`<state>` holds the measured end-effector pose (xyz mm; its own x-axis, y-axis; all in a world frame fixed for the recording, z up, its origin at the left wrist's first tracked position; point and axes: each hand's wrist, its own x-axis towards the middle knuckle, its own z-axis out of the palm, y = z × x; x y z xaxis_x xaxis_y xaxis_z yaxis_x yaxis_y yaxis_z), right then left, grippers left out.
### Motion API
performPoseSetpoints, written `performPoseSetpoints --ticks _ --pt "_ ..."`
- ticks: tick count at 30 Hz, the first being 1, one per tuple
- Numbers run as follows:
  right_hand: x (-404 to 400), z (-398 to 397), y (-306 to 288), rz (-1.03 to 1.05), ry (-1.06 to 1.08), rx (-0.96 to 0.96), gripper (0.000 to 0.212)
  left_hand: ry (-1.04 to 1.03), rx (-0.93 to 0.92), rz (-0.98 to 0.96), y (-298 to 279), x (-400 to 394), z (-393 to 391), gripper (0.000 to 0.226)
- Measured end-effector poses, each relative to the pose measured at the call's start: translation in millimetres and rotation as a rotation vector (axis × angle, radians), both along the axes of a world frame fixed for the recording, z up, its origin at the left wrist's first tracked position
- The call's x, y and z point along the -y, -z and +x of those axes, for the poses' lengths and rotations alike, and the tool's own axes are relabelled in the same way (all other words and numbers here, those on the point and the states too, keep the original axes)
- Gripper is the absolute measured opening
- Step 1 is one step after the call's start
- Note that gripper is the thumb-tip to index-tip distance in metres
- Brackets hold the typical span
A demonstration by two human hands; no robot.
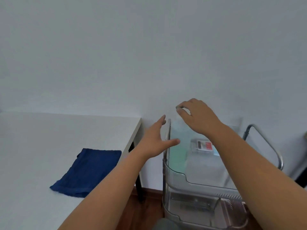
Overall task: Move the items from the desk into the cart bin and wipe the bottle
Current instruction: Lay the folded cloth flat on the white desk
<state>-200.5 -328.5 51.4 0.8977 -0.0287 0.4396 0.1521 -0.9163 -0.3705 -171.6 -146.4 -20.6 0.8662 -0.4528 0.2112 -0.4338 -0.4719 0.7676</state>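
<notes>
White desk (41,138), blue cloth (88,173) parked for wiping. My left hand (154,141) spread by cart bin (207,185) rim, guiding; right hand (197,118) curled atop greenish bottle (178,146), pinch? can't tell.

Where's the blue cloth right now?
Head view, lower left: the blue cloth lies on the white desk near its right edge, left of the cart bin.

White desk (49,146): folded blue cloth (88,171) flat near right edge. Clear cart bin (174,185): small red-labelled box (204,145) inside.
</notes>
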Motion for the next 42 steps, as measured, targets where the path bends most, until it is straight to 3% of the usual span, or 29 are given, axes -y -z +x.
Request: performPoseSetpoints --ticks 4,10,17,23,31,36,42 --pt "12 -1 12 -0.110 -0.058 -0.084 0.039 -0.039 0.008 -0.012 21 25 0 0.115" --pt "25 13 29 0.053 -0.178 -0.223 0.049 -0.146 0.061 0.005 33 38 0 0.110" --pt "36 39 34 0.123 -0.210 -0.162 0.041 -0.243 0.126 0.028 34 51 12 0.102" --pt "46 59 32 0.169 -0.209 -0.154 0.063 -0.269 0.165 0.085 33 62 35 0.102" --pt "55 85 26 0.093 -0.179 -0.171 0.065 -0.292 0.245 0.364 16 81 75 0.100" --pt "54 94 22 0.099 -0.164 -0.145 0.070 -0.288 0.229 0.338 13 88 93 0.098" --pt "53 107 22 0.007 -0.124 -0.133 0.061 -0.293 0.207 0.292 13 94 108 0.092"
